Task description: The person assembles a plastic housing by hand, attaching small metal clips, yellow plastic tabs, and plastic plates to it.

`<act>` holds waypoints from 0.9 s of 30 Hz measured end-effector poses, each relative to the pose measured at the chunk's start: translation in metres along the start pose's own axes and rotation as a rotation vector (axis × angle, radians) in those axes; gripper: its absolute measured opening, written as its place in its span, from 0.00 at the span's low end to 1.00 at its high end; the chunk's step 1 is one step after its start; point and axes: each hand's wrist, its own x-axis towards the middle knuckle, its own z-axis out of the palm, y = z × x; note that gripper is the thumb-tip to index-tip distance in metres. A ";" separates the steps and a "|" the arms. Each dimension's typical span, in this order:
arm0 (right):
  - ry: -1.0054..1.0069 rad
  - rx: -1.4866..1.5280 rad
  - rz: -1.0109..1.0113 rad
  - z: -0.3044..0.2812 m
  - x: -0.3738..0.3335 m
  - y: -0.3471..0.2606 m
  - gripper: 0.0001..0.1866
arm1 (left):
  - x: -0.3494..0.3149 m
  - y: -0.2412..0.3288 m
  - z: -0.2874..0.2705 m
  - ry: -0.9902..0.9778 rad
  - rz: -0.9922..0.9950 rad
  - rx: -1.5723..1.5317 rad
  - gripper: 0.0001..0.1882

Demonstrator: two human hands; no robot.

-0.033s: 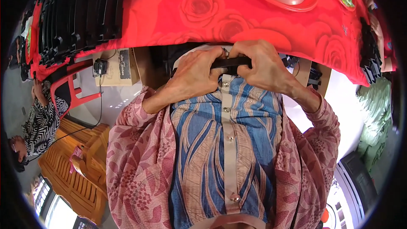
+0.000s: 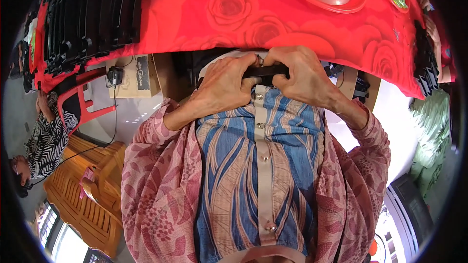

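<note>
A short black strip [image 2: 265, 71] is held level in front of my lap, just below the table's near edge. My left hand [image 2: 227, 81] is closed on its left end, with thumb and fingers curled inward. On its right end my right hand [image 2: 301, 74] is closed too, and the two hands nearly meet. Most of the strip lies hidden behind the fingers, so its exact kind cannot be made out. At the table's left, a row of long black plastic pieces [image 2: 92, 17] lies side by side on the red rose-print cloth [image 2: 195, 24].
A red-rimmed plate [image 2: 336, 8] with black bits stands at the back right. More black pieces [image 2: 427, 63] hang at the right edge, by another person's arm. Left are a cardboard box [image 2: 127, 80], a red chair [image 2: 83, 102], a wooden bench [image 2: 92, 195] and a person in patterned clothing [image 2: 51, 136].
</note>
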 end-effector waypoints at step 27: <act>-0.278 -0.170 -0.067 -0.016 0.012 -0.004 0.15 | 0.000 -0.008 -0.009 -0.089 0.065 -0.107 0.12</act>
